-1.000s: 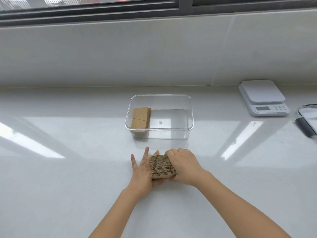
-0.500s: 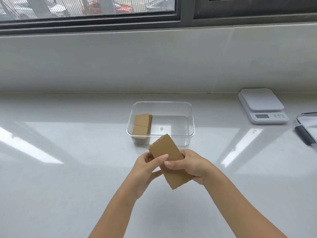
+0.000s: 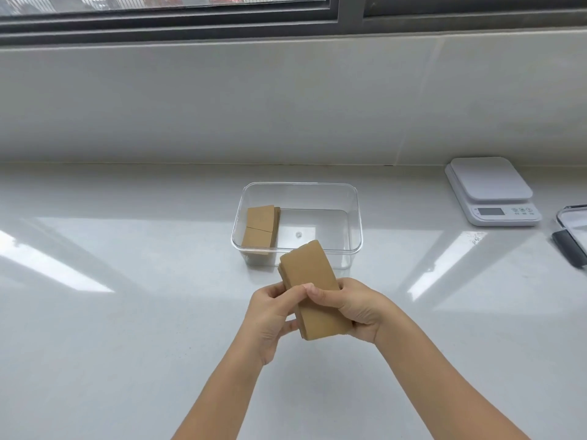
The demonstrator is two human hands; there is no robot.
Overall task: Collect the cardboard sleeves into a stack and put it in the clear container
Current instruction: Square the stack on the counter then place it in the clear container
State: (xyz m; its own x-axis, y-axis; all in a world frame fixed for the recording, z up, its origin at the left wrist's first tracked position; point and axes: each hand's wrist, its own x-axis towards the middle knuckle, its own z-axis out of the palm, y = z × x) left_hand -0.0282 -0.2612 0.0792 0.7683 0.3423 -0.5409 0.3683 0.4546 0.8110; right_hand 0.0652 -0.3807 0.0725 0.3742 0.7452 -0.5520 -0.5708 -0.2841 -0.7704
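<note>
Whereas a second earlier the stack of cardboard sleeves [image 3: 313, 287] was being squared edge-down on the countertop [image 3: 127, 312], well short of the clear container [image 3: 297, 217], it is now held lifted off the surface, broad brown face turned up toward the camera. Its far end is raised and overlaps the container's near wall in the view; whether it is over the rim or only in front of it cannot be told. The stack is pinched from both sides: the left hand [image 3: 273, 315] is curled against its left edge with the thumb laid across the top face, and the right hand [image 3: 352, 308] is wrapped round the right edge, thumb on top meeting the left thumb, fingers hidden beneath. Compared with half a second ago the stack is tilted less steeply and is carried slightly nearer the container. Inside the container, an earlier bundle of sleeves [image 3: 259, 227] is seen standing against the left wall; the floor right of it is bare. A white scale [image 3: 490, 192] is noted well to the right of the container, untouched. Judged from this, gathering is finished and the transfer step is under way; what remains is for the stack to be lowered into the free space beside the bundle. A loose grip could let the sleeves fan out.
</note>
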